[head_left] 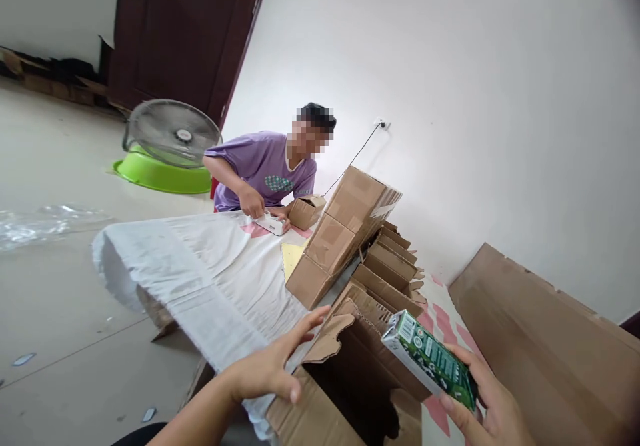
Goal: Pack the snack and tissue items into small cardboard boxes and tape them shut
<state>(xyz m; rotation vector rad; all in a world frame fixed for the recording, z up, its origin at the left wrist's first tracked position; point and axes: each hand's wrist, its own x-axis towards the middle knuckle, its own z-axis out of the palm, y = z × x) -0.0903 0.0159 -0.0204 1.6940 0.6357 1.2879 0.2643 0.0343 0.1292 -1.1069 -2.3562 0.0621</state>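
In my right hand (487, 396) is a small green printed carton (433, 359) with a barcode on its end, held tilted between thumb and fingers. Just left of it lies an opened cardboard box (315, 409) with torn flaps and a dark inside. My left hand (277, 359) is by that box's left edge, fingers spread and holding nothing; whether it touches the cardboard I cannot tell. Beyond the box stand several more open cardboard boxes (387, 266) in a row. A stack of closed brown boxes (330, 239) leans beside them.
Across the table (200, 266), covered with a white and pink cloth, a person in a purple shirt (265, 166) handles a white item (273, 224) beside a small box (306, 213). A large cardboard panel (545, 339) stands at right. A fan (173, 133) rests over a green basin (160, 173).
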